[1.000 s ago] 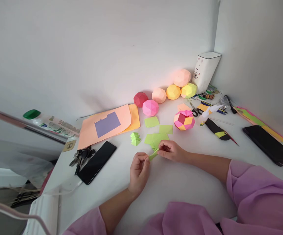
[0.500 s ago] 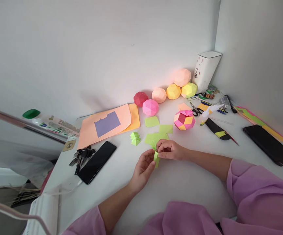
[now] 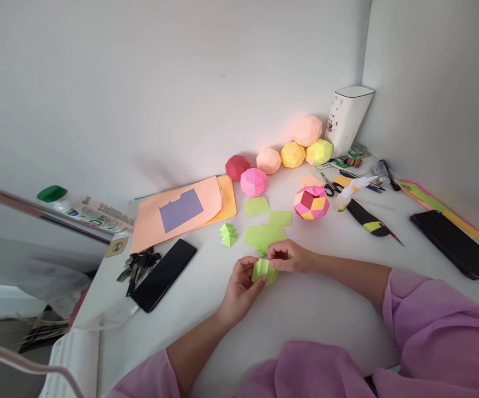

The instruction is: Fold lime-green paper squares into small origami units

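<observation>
A small green paper [image 3: 261, 270] with fold creases is pinched between the thumb and fingers of my left hand [image 3: 241, 287]. My right hand [image 3: 291, 256] has its fingertips bent together at the paper's right edge; whether they grip it or only touch it is hard to see. Just beyond my hands lie several loose green paper pieces [image 3: 270, 236]. A stack of folded green paper units [image 3: 228, 235] stands to the left of them. Farther right sits a pink, red and orange paper ball [image 3: 311, 203] with an opening in its side.
Faceted paper balls [image 3: 268, 161] line the wall. At right lie scissors [image 3: 329, 187], a glue bottle [image 3: 349, 193], a black cutter [image 3: 363, 217] and a black case [image 3: 457, 245]. At left are a phone [image 3: 164, 275], keys [image 3: 142, 262], peach paper [image 3: 146, 224] and a green-capped bottle [image 3: 85, 207].
The narrow folded green paper has been opened out into a wider creased sheet. My right hand has shifted slightly right, away from my left.
</observation>
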`<state>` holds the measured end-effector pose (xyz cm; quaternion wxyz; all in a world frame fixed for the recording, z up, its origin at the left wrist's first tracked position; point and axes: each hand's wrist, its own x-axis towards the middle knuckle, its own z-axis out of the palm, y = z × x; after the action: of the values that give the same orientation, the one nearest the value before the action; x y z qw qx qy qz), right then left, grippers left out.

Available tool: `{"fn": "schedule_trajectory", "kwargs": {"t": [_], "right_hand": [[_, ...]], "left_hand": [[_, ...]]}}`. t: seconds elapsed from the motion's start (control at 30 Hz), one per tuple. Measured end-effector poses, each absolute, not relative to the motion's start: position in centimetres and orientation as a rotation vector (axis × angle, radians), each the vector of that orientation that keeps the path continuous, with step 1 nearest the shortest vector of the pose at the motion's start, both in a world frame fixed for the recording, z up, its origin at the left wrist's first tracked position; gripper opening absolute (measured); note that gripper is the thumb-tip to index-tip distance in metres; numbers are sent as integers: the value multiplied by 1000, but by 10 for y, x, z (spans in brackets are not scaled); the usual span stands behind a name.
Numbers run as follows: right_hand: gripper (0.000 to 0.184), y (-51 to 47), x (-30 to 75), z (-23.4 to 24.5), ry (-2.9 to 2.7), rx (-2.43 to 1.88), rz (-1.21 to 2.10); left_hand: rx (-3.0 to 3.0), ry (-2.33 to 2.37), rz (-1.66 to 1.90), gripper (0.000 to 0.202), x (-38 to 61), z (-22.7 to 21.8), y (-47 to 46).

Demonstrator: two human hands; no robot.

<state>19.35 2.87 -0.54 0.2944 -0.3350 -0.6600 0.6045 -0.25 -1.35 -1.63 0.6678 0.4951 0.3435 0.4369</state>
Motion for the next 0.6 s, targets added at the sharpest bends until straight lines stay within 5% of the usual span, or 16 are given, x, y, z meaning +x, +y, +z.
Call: {"fn": "schedule_trajectory", "kwargs": {"t": [0.6], "right_hand": [[30, 30, 194, -9, -1899, -823, 1542]], "left_hand": [[1394, 756, 940, 31, -7, -12, -13]]}}
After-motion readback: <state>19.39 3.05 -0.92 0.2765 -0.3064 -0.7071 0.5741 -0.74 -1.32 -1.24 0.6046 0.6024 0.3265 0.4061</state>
